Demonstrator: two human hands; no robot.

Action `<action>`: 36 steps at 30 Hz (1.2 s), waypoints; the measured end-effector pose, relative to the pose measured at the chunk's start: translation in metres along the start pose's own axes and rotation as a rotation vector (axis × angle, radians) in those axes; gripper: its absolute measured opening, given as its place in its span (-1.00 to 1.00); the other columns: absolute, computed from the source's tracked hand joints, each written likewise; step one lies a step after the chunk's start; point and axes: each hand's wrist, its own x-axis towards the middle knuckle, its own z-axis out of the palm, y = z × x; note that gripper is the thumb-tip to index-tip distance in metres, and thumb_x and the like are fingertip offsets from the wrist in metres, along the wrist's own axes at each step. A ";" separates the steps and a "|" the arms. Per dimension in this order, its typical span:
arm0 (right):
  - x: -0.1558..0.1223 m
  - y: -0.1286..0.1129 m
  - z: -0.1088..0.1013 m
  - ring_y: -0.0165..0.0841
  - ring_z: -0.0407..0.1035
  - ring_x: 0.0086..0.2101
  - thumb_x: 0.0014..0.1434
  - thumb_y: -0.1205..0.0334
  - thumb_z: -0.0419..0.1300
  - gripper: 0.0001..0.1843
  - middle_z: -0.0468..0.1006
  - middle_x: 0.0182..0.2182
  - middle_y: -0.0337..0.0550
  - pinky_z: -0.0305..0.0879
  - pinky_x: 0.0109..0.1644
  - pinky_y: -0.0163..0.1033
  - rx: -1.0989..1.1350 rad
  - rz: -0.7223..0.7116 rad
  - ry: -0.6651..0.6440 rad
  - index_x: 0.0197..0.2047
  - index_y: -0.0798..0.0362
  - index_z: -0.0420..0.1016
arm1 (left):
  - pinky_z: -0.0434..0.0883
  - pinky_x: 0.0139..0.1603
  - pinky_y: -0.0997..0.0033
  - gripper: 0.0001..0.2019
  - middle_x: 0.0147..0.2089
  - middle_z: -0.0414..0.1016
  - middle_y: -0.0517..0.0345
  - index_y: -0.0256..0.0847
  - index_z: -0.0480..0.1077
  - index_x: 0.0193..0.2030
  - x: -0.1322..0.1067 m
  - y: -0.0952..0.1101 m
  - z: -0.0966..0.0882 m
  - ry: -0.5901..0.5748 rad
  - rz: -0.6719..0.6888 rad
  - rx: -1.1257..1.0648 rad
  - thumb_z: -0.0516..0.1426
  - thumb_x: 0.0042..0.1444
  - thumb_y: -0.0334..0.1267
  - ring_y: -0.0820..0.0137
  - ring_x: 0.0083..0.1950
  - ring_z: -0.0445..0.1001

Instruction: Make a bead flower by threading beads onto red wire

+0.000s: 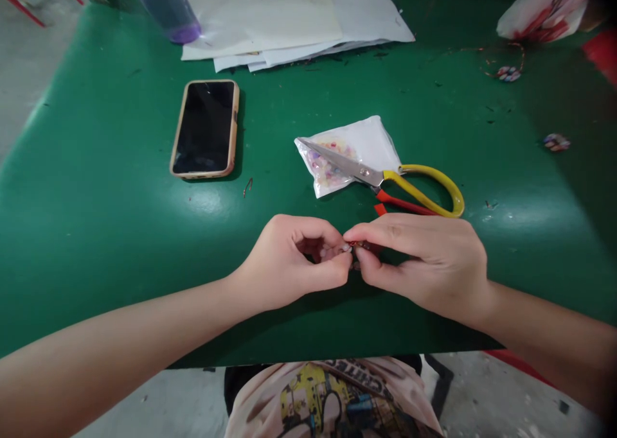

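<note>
Between my two hands, close to the table's near edge, is a small beaded wire piece (pixel 348 248) with pale beads and reddish wire. My left hand (pixel 301 258) pinches its left side between thumb and forefinger. The thumb and forefinger of my right hand (pixel 424 258) are closed on its right end. Much of the piece is hidden by the fingers. Just beyond my hands lie scissors (pixel 373 176) with one yellow and one red handle, blades resting across a small plastic bag (pixel 378 142) of pastel beads.
A phone (pixel 205 128) lies left on the green table (pixel 120 232), near a bent wire scrap (pixel 247 187). Papers (pixel 289 20) and a purple-based bottle (pixel 166 8) are at the back. Beaded pieces (pixel 509 73) and a plastic bag (pixel 544 11) lie at right.
</note>
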 end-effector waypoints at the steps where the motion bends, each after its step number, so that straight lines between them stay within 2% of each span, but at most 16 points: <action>1: 0.000 0.001 0.000 -0.46 0.46 -0.47 0.05 0.43 0.16 -0.75 0.61 -0.44 -0.35 0.43 -0.36 -0.37 0.008 0.019 0.006 -0.27 -0.09 0.54 | 0.26 -0.55 0.59 -0.91 -0.57 0.28 0.27 -0.27 0.34 -0.53 0.000 0.000 0.000 0.012 0.016 0.005 0.15 -0.05 -0.39 0.56 -0.54 0.23; 6: -0.001 0.008 -0.003 -0.43 0.48 -0.45 0.08 0.29 0.23 -0.74 0.62 -0.38 -0.32 0.47 -0.35 -0.33 0.079 0.138 -0.007 -0.12 -0.08 0.51 | 0.28 -0.51 0.58 -0.91 -0.52 0.32 0.26 -0.25 0.37 -0.47 -0.001 -0.001 -0.001 0.078 0.125 0.070 0.19 0.01 -0.34 0.56 -0.51 0.27; 11: -0.001 0.012 -0.006 -0.38 0.50 -0.26 0.12 0.27 0.21 -0.84 0.61 -0.29 -0.28 0.47 -0.22 -0.32 0.080 0.130 -0.031 -0.20 -0.06 0.54 | 0.25 -0.51 0.58 -0.95 -0.51 0.30 0.26 -0.23 0.42 -0.41 -0.002 -0.002 -0.001 0.083 0.144 0.102 0.22 0.01 -0.33 0.57 -0.51 0.25; 14: 0.000 0.010 -0.005 -0.42 0.49 -0.34 0.10 0.31 0.21 -0.88 0.60 -0.33 -0.28 0.47 -0.29 -0.36 0.138 0.194 -0.035 -0.26 -0.03 0.53 | 0.22 -0.53 0.59 -0.95 -0.52 0.27 0.28 -0.24 0.43 -0.38 -0.002 -0.004 -0.001 0.100 0.088 0.035 0.21 0.01 -0.33 0.58 -0.51 0.22; 17: 0.001 0.007 -0.003 -0.49 0.47 -0.46 0.06 0.32 0.23 -0.92 0.58 -0.40 -0.29 0.47 -0.37 -0.42 0.362 0.349 -0.084 -0.30 0.02 0.49 | 0.24 -0.53 0.61 -0.94 -0.52 0.26 0.30 -0.25 0.41 -0.36 -0.001 -0.005 -0.002 0.067 0.039 -0.108 0.20 0.02 -0.34 0.60 -0.53 0.22; 20: 0.001 0.006 -0.001 -0.50 0.46 -0.51 0.05 0.29 0.25 -0.91 0.55 -0.47 -0.32 0.46 -0.42 -0.43 0.654 0.524 -0.186 -0.31 0.03 0.47 | 0.26 -0.54 0.63 -0.92 -0.54 0.29 0.32 -0.26 0.36 -0.37 0.000 -0.004 -0.003 -0.027 -0.013 -0.267 0.17 0.07 -0.32 0.63 -0.57 0.26; 24: 0.002 0.003 -0.003 -0.51 0.42 -0.58 0.09 0.28 0.20 -0.97 0.50 -0.57 -0.35 0.40 -0.50 -0.44 0.804 0.637 -0.365 -0.39 0.04 0.44 | 0.28 -0.51 0.65 -0.87 -0.52 0.34 0.30 -0.29 0.31 -0.42 -0.001 -0.002 -0.003 -0.112 -0.044 -0.309 0.12 0.12 -0.32 0.63 -0.55 0.31; 27: 0.004 -0.001 -0.005 -0.54 0.37 -0.60 0.12 0.28 0.15 -0.90 0.46 -0.58 -0.34 0.32 -0.54 -0.45 0.775 0.679 -0.477 -0.44 0.06 0.39 | 0.28 -0.51 0.63 -0.84 -0.54 0.31 0.30 -0.29 0.27 -0.47 0.000 -0.001 -0.002 -0.121 -0.064 -0.248 0.13 0.09 -0.33 0.61 -0.53 0.32; 29: 0.005 -0.003 -0.007 -0.57 0.29 -0.63 0.11 0.31 0.13 -0.88 0.40 -0.62 -0.36 0.22 -0.59 -0.47 0.690 0.655 -0.505 -0.46 0.07 0.36 | 0.27 -0.52 0.62 -0.82 -0.56 0.29 0.30 -0.28 0.25 -0.50 0.000 -0.001 -0.001 -0.126 -0.082 -0.204 0.12 0.09 -0.34 0.59 -0.54 0.31; 32: 0.007 -0.003 -0.008 -0.58 0.16 -0.64 0.09 0.33 0.12 -0.85 0.32 -0.67 -0.37 0.07 -0.63 -0.46 0.540 0.567 -0.505 -0.50 0.08 0.36 | 0.26 -0.52 0.61 -0.83 -0.57 0.30 0.29 -0.28 0.26 -0.51 0.002 -0.001 0.000 -0.138 -0.098 -0.193 0.09 0.09 -0.34 0.59 -0.55 0.30; 36: 0.008 -0.001 -0.008 -0.56 0.12 -0.62 0.09 0.33 0.10 -0.83 0.30 -0.66 -0.35 0.03 -0.61 -0.43 0.423 0.497 -0.479 -0.52 0.08 0.37 | 0.26 -0.52 0.63 -0.83 -0.58 0.31 0.30 -0.29 0.29 -0.51 0.003 -0.001 -0.001 -0.127 -0.113 -0.232 0.11 0.08 -0.35 0.61 -0.56 0.30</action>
